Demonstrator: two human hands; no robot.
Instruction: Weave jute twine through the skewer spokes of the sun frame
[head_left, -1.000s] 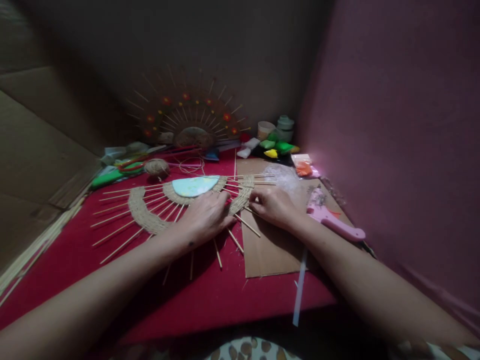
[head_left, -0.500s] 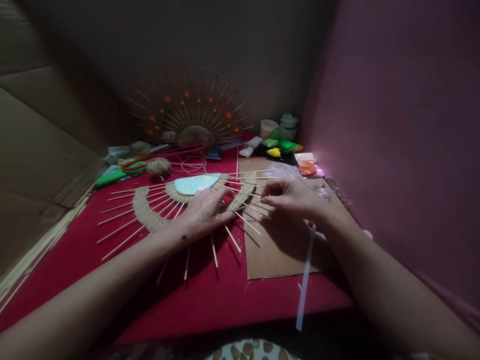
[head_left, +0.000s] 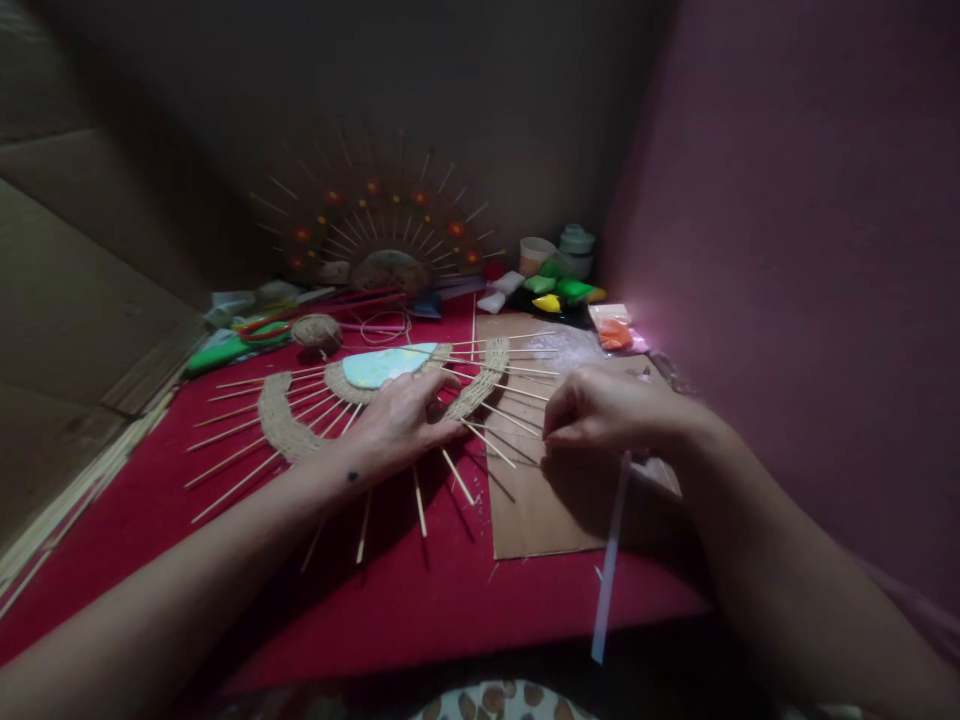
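A half-round fan of thin sticks and woven twine [head_left: 279, 415] lies on the red cloth, its right sticks reaching over a cardboard sheet [head_left: 525, 520]. At its centre sits a pale blue half disc [head_left: 386, 366]. My left hand [head_left: 405, 415] rests on the fan just below the disc, thumb and fingers apart around part of the woven band. Over the cardboard, beside the stick tips, my right hand [head_left: 589, 412] has its fingers pinched together; what they hold, if anything, is too small to make out.
Behind stands a second stick fan with orange flowers [head_left: 373, 187]. A twine ball [head_left: 316, 332] and orange-handled scissors [head_left: 262, 330] lie at left. Coloured packets [head_left: 576, 290], a cup [head_left: 537, 252] and a jar [head_left: 576, 245] stand back right. A pale strip [head_left: 611, 560] hangs over the front edge.
My right hand has moved right and slightly down, away from the woven band. The fan and my left hand have shifted slightly left.
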